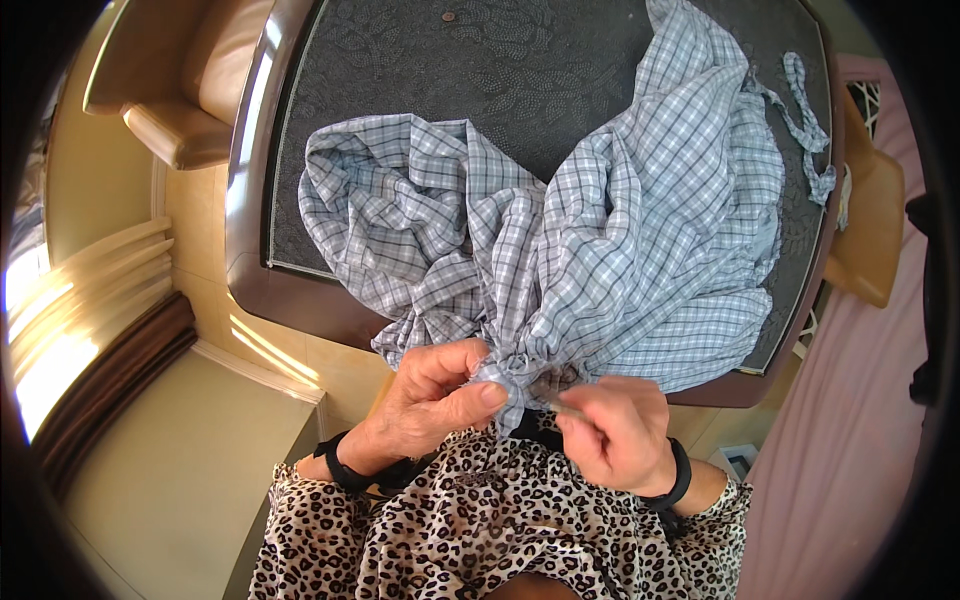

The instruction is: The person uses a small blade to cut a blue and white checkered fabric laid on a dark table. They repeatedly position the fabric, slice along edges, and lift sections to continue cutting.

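A large bunched piece of blue-grey checked cloth lies over the near half of the table, its gathered part hanging over the edge towards me. Between thumb and fingers, my left hand pinches a frayed, puckered part of it. My right hand, close beside on the right, is closed around a small, thin, blurred tool; its kind cannot be told. The tool's far end meets the gathered cloth, where the folds partly hide it. A narrow strip of the same checked cloth lies at the table's right side.
The dark wooden table has a black patterned cover with a small brown button-like disc on it. A tan leather chair stands at the left, another tan seat at the right, beside pink fabric.
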Demonstrator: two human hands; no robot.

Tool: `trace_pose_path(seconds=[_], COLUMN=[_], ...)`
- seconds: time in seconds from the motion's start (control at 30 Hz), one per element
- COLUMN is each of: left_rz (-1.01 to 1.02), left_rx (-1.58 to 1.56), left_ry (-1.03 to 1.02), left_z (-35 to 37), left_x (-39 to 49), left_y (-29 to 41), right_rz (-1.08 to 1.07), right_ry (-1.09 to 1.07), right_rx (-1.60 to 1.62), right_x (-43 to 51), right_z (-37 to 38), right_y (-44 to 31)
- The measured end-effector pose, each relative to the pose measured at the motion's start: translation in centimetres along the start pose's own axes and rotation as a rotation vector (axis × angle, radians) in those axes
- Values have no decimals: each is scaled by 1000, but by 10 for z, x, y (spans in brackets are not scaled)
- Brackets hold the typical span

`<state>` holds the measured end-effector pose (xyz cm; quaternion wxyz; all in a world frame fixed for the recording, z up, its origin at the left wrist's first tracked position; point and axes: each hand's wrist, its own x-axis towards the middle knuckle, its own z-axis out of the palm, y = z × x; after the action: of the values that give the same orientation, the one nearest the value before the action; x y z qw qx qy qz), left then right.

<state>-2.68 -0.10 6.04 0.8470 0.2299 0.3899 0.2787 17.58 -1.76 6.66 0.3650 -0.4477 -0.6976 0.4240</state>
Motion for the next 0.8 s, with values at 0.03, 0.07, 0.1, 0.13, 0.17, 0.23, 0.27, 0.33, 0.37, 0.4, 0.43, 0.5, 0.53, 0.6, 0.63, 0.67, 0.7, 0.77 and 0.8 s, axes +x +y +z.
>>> trace_pose_path(seconds=[0.03, 0.07, 0.1, 0.13, 0.17, 0.23, 0.27, 0.33, 0.37, 0.4, 0.43, 0.5, 0.53, 0.6, 0.63, 0.67, 0.7, 0.77, 0.8], left_rz=[-4, -9, -1, 7, 32, -7, -21, -45, -51, -29, -2, 60, 96, 187, 243, 326, 350, 457, 466], left_rx=[-7, -17, 4, 25, 47, 28, 17, -13, -40, 6, 41, 125, 176, 320, 415, 516, 551, 643, 659], left_ry=[-7, -13, -13, -13, -15, 14, 29, 39, 41, 55, 65, 97, 121, 167, 190, 209, 217, 235, 237], left_z=[0, 0, 0, 0, 0, 1, 2, 1, 1, 1, 0, -1, -2, -3, -4, -5, -5, -5, -5], left_x=[0, 0, 0, 0, 0, 0, -1, -1, -1, -1, -1, -1, -1, -2, -3, -2, -2, -2, -1], left_y=[-1, -1, -1, -1, -1, -1, -1, -1, -2, -3, -5, -8, -10, -13, -14, -15, -16, -16, -15], right_rz=[-27, -36, -32, -11, -21, -1, 3, 23, 20, 22, 26, 42, 49, 67, 75, 74, 73, 65, 56], right_ry=[11, -4, -29, -56, -45, -27, -40, -54, -50, -47, -45, -58, -65, -88, -100, -108, -117, -124, -122], right_rx=[33, -4, -29, -49, -79, -115, -119, -112, -114, -111, -108, -107, -106, -93, -86, -82, -78, -63, -53], right_x=[-1, 0, 0, 1, 1, 1, 1, 0, 0, 0, 1, 1, 2, 2, 3, 3, 3, 5, 6], right_z=[2, 3, 5, 7, 9, 12, 12, 13, 15, 17, 18, 20, 21, 22, 23, 23, 24, 26, 27], right_y=[-3, -2, -1, 0, 1, 4, 4, 4, 4, 3, 3, 3, 2, 2, 3, 3, 4, 6, 7])
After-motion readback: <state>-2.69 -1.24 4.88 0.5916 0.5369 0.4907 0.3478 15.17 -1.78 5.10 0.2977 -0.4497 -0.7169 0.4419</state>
